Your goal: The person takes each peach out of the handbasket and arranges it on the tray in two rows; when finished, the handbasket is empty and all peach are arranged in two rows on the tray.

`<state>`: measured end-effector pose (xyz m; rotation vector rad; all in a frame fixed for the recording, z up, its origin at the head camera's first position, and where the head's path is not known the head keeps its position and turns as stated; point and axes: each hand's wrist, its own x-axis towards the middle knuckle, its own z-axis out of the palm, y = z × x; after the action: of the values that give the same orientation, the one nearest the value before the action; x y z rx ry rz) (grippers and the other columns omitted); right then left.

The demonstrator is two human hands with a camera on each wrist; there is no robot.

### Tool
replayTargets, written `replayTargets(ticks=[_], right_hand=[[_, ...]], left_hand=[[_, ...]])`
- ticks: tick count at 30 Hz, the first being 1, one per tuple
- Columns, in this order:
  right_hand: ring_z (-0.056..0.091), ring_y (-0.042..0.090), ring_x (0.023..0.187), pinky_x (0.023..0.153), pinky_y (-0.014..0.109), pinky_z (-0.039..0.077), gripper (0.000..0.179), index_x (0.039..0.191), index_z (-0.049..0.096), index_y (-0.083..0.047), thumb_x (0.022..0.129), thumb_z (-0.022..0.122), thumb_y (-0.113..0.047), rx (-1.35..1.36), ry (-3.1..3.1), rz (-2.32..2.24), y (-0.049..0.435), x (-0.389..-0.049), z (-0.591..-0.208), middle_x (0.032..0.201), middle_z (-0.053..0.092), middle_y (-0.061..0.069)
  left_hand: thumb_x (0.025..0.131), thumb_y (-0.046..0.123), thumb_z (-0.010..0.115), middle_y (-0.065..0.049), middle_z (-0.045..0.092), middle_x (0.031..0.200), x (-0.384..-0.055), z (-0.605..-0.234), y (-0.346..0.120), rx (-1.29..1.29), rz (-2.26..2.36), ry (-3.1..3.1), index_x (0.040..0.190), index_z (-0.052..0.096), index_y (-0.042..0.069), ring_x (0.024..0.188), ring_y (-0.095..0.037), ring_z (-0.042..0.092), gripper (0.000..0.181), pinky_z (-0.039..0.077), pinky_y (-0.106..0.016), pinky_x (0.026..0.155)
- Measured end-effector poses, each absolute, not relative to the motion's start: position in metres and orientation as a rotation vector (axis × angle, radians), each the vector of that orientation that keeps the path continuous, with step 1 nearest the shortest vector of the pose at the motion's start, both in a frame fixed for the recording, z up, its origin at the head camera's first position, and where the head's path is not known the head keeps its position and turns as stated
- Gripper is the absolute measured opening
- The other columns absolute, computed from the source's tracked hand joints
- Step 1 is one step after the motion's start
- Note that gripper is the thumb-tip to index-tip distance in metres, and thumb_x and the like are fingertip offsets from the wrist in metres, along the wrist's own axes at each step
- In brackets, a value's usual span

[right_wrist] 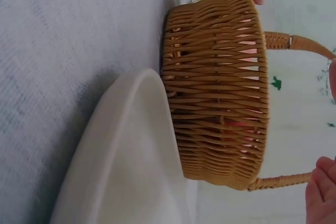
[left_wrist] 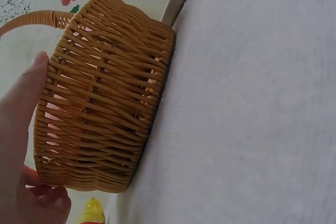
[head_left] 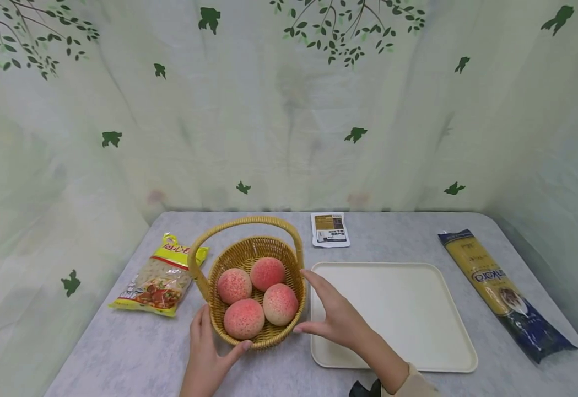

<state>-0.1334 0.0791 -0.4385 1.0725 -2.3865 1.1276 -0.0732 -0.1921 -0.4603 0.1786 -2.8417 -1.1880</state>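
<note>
A wicker basket [head_left: 256, 245] with a tall arched handle stands on the table and holds several pink peaches [head_left: 244, 318]. My left hand [head_left: 208, 353] grips the basket's near left side, thumb at the front rim and fingers round the left wall. In the left wrist view the thumb [left_wrist: 32, 85] lies along the rim of the woven wall [left_wrist: 105, 98]. On the other side, my right hand [head_left: 340, 317] is spread beside the basket, fingertips close to its right rim and thumb apart from the fingers. The right wrist view shows a gap between the right hand [right_wrist: 323, 187] and the weave.
A white tray [head_left: 393, 314] lies right of the basket, its edge close to the basket's base. Left is a yellow-topped food bag [head_left: 157, 278]. A small white and brown packet [head_left: 330, 230] lies at the back, and a long blue and gold pasta packet [head_left: 502, 292] at far right.
</note>
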Motion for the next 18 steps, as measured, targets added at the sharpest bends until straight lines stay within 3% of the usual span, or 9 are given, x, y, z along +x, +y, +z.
replayTargets(ticks=[11,18], right_hand=[[0.031,0.019,0.127,0.103,0.038,0.033,0.091,0.139,0.03,-0.005,0.07,0.07,-0.049,1.078,-2.533,1.22,0.062,-0.149,-0.449,0.139,0.035,0.007],[0.035,0.017,0.124,0.103,0.034,0.033,0.088,0.136,0.035,-0.003,0.068,0.076,-0.041,1.073,-2.634,1.22,0.052,-0.158,-0.445,0.135,0.04,0.007]], left_hand=[[0.066,0.042,0.077,-0.024,0.002,0.14,-0.072,-0.465,-0.192,0.217,-1.451,-2.696,0.142,0.003,-0.001,0.128,-0.04,0.017,0.114,0.026,-0.051,0.103],[0.067,0.041,0.077,-0.022,0.002,0.14,-0.073,-0.465,-0.191,0.239,-1.513,-2.669,0.143,0.002,0.001,0.129,-0.038,0.015,0.114,0.025,-0.049,0.104]])
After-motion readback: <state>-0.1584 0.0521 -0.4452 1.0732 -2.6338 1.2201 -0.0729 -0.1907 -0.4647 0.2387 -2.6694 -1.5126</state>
